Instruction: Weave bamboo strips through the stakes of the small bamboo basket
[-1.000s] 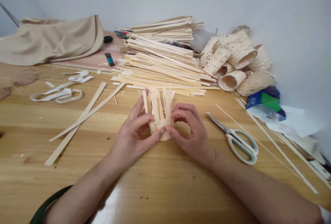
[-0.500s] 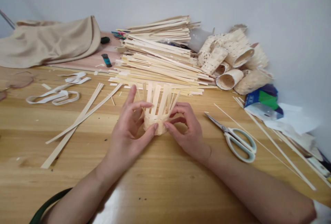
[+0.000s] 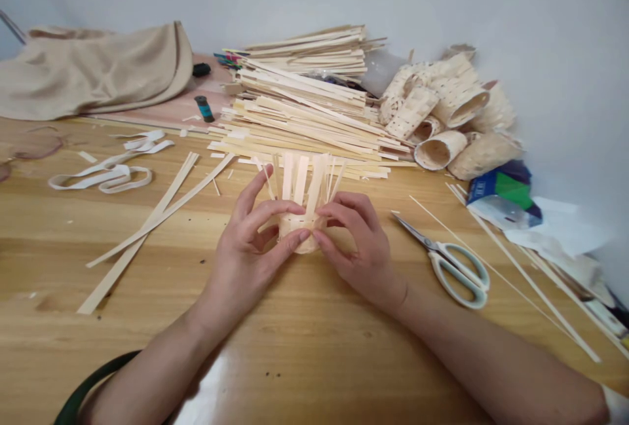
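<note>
Hands meet at the centre of the wooden table [image 3: 304, 346], where your left hand [image 3: 248, 251] and your right hand [image 3: 358, 248] both grasp a half-woven basket [image 3: 301, 199]. Thumb and forefinger of each hand pinch its woven base from opposite sides, and the thumb tips nearly touch at the front. Whether the base rests on the table cannot be told. Uncut upright strips fan out above the base. The basket sits just in front of a large pile of flat strips [image 3: 304, 110]. Scissors [image 3: 455, 268] lie near your right hand, blades closed. Long loose strips [image 3: 147, 228] lie to the left, apart from your left hand. Woven tubes [image 3: 452, 124] are heaped at the far right.
</note>
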`<state>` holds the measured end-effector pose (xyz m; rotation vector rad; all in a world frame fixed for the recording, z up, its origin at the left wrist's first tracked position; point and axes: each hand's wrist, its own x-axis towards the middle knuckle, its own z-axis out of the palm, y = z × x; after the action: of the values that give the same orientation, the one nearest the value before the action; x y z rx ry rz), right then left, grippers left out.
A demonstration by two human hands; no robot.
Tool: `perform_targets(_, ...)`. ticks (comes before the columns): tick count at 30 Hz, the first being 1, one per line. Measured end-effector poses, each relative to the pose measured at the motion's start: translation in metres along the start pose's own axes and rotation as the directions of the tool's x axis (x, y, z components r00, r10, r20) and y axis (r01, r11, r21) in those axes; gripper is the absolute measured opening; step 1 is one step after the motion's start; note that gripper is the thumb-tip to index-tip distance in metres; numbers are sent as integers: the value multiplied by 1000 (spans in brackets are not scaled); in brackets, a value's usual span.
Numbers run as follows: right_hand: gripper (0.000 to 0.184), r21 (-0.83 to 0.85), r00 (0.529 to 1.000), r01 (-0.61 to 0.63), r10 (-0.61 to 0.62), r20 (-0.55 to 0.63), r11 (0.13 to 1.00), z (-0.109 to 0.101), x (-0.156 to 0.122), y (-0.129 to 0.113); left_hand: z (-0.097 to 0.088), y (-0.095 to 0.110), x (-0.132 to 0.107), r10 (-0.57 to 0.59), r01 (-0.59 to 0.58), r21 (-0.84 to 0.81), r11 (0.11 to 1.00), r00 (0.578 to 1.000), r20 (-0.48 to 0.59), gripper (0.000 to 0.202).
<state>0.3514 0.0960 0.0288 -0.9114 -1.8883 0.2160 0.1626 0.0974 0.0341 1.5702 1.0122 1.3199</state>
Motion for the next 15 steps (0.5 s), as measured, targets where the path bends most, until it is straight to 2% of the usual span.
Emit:
perform_targets(5, 21, 45, 999, -33, 33, 4, 998, 0, -1, 0, -1, -4, -1, 109, -113, 148, 983, 993, 37, 11)
perform_targets(9, 17, 66, 999, -36, 35, 11, 997, 0, -4, 2, -3, -3, 0, 217, -236, 237, 943, 971, 102, 12)
perform_targets(12, 11, 209, 982, -191, 188, 33, 959, 1, -5, 7, -7, 6, -2, 250, -269, 157, 950, 959, 131, 23)
perform_targets(14, 9, 337, 943, -321, 333, 23, 885, 2, -4, 12, -10, 12, -1, 239, -241, 42, 970, 970, 44, 26)
perform_targets(15, 11, 389, 920, -364, 391, 13, 846, 2, -4, 15, -11, 13, -1, 225, -225, -7, 974, 974, -38, 24)
